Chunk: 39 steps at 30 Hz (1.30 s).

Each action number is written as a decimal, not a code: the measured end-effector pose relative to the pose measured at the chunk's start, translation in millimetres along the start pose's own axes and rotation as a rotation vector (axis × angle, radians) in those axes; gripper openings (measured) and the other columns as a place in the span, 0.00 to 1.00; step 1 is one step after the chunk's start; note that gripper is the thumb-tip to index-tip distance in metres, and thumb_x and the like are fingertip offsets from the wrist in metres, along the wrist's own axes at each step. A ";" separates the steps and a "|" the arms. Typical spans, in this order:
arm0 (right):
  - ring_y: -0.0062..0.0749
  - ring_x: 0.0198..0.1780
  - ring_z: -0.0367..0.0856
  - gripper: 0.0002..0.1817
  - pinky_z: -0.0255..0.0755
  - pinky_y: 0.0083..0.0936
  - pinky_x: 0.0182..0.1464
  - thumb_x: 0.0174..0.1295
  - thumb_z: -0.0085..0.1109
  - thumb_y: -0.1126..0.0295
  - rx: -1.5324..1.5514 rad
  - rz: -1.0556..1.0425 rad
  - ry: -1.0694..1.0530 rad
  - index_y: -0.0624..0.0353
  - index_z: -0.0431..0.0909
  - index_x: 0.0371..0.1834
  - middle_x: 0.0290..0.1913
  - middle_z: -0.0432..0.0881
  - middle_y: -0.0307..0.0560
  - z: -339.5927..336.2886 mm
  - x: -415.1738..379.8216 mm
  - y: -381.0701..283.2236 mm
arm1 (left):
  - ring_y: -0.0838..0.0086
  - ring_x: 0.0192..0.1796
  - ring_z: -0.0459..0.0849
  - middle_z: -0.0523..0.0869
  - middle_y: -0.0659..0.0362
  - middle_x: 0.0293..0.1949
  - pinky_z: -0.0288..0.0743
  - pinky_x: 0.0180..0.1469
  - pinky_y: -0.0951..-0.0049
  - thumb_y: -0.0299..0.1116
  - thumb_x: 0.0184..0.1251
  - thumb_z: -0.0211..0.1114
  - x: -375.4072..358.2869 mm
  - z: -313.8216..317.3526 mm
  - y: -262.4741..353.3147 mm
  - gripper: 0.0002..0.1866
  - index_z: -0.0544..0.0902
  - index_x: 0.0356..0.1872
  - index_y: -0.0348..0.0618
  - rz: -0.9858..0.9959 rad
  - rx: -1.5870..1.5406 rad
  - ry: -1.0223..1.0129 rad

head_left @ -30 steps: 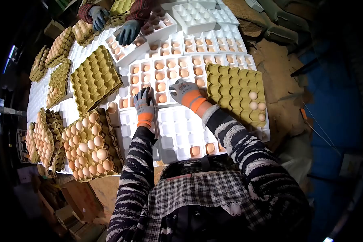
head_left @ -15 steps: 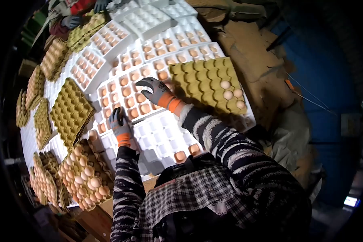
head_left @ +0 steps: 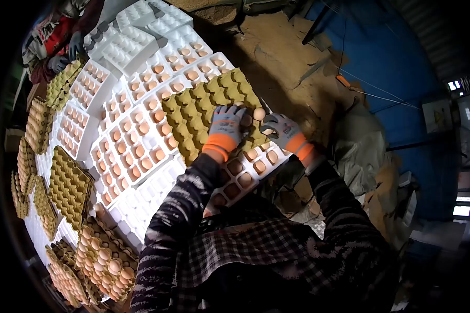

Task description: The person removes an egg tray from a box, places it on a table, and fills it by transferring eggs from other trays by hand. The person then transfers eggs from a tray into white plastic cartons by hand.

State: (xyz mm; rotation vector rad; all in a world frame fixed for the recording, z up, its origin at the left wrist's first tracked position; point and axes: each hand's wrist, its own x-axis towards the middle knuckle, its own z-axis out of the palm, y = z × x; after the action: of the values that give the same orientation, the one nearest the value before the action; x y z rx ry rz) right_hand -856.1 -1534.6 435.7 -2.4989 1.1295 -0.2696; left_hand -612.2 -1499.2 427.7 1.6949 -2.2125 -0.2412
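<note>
My left hand (head_left: 225,129), in a grey glove with an orange cuff, is over the right part of a yellow-green pulp tray (head_left: 190,107). Its fingers curl down by eggs and their tips are partly hidden. My right hand (head_left: 284,133), gloved alike, is at the tray's right edge, fingers curled round an egg (head_left: 267,130) that shows only in part. Another egg (head_left: 259,113) sits between the two hands. Under the pulp tray lie white foam trays (head_left: 136,143) with brown eggs in their cells.
Stacked pulp trays of eggs (head_left: 103,261) stand at the lower left, with an egg-free pulp stack (head_left: 70,182) above them. White foam trays (head_left: 128,49) are piled at the top. A co-worker's gloved hands (head_left: 58,63) are at the upper left.
The view has swung right. Both hands have moved from the foam trays to the eggs at the right side of the pulp tray.
</note>
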 end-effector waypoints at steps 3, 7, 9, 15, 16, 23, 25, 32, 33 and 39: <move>0.25 0.51 0.80 0.21 0.76 0.25 0.56 0.58 0.70 0.74 0.901 0.203 0.257 0.58 0.79 0.56 0.50 0.80 0.40 -1.0 -0.4 23.0 | 0.58 0.60 0.78 0.80 0.54 0.59 0.63 0.70 0.58 0.41 0.56 0.73 10.7 5.8 7.2 0.29 0.78 0.60 0.46 -0.002 0.067 -0.033; 0.42 0.59 0.80 0.32 0.77 0.37 0.60 0.55 0.73 0.66 0.472 0.273 0.124 0.46 0.74 0.66 0.60 0.78 0.49 -12.5 23.3 18.4 | 0.55 0.54 0.79 0.79 0.54 0.53 0.73 0.62 0.62 0.31 0.57 0.70 11.5 20.1 -2.9 0.21 0.79 0.53 0.44 -0.300 -0.895 0.358; 0.56 0.65 0.74 0.38 0.74 0.45 0.63 0.54 0.73 0.60 -0.045 0.247 -0.069 0.35 0.70 0.71 0.69 0.72 0.55 0.6 39.6 7.4 | 0.52 0.52 0.82 0.78 0.49 0.56 0.79 0.55 0.62 0.31 0.58 0.70 23.6 19.4 -17.6 0.22 0.79 0.54 0.40 -0.418 -1.020 0.288; 0.44 0.58 0.83 0.30 0.77 0.37 0.61 0.51 0.77 0.71 0.334 0.070 0.224 0.53 0.81 0.61 0.59 0.83 0.52 -5.9 45.2 6.2 | 0.51 0.59 0.81 0.80 0.47 0.62 0.78 0.60 0.59 0.42 0.53 0.78 60.1 32.7 -24.2 0.30 0.81 0.57 0.42 -0.483 -0.174 -0.040; 0.37 0.55 0.83 0.30 0.79 0.33 0.58 0.51 0.77 0.75 0.558 0.165 0.218 0.56 0.81 0.61 0.57 0.84 0.49 -16.7 44.7 -13.0 | 0.51 0.58 0.81 0.82 0.47 0.58 0.78 0.59 0.59 0.42 0.52 0.78 53.1 23.1 -33.8 0.29 0.82 0.56 0.43 -0.468 -0.363 0.029; 0.31 0.54 0.84 0.30 0.79 0.29 0.56 0.50 0.79 0.76 0.776 -0.168 0.037 0.61 0.81 0.59 0.53 0.86 0.48 6.9 83.1 -129.7 | 0.61 0.47 0.88 0.86 0.53 0.53 0.82 0.49 0.66 0.29 0.55 0.76 -115.9 -53.2 -141.1 0.26 0.83 0.59 0.44 -0.686 -0.334 0.658; 0.37 0.50 0.86 0.28 0.79 0.31 0.54 0.51 0.80 0.69 0.747 -0.258 0.001 0.56 0.83 0.58 0.51 0.87 0.49 36.1 107.4 -168.9 | 0.54 0.55 0.85 0.84 0.52 0.57 0.80 0.57 0.60 0.33 0.56 0.76 -152.3 -47.9 -179.4 0.29 0.82 0.62 0.49 -0.829 -0.190 0.419; 0.40 0.53 0.84 0.22 0.78 0.36 0.48 0.68 0.56 0.52 -0.464 -0.640 -0.462 0.43 0.78 0.63 0.57 0.79 0.44 142.9 121.1 -245.2 | 0.85 0.34 0.76 0.79 0.60 0.58 0.76 0.43 0.83 0.19 0.64 0.63 -226.6 -71.4 -165.1 0.30 0.74 0.70 0.40 -0.737 -0.912 0.882; 0.40 0.53 0.84 0.23 0.78 0.37 0.48 0.67 0.56 0.52 -0.444 -0.597 -0.457 0.43 0.77 0.63 0.57 0.79 0.44 150.1 118.6 -248.2 | 0.81 0.41 0.78 0.79 0.60 0.59 0.76 0.48 0.79 0.18 0.64 0.61 -250.3 -66.5 -159.7 0.30 0.73 0.70 0.41 -0.762 -0.877 0.872; 0.45 0.55 0.82 0.25 0.77 0.42 0.53 0.65 0.61 0.52 0.070 -0.531 -0.296 0.47 0.76 0.63 0.59 0.78 0.44 176.4 94.7 -293.4 | 0.51 0.66 0.72 0.72 0.47 0.66 0.68 0.68 0.61 0.17 0.60 0.62 -310.8 -33.7 -117.8 0.36 0.71 0.73 0.48 -0.788 -0.451 0.795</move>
State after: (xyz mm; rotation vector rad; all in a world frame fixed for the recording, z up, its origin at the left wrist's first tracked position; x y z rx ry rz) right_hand -537.1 -1382.4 400.0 -2.6211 0.3270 -0.0710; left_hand -422.5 -1230.8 367.9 1.8536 -0.8093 -0.1804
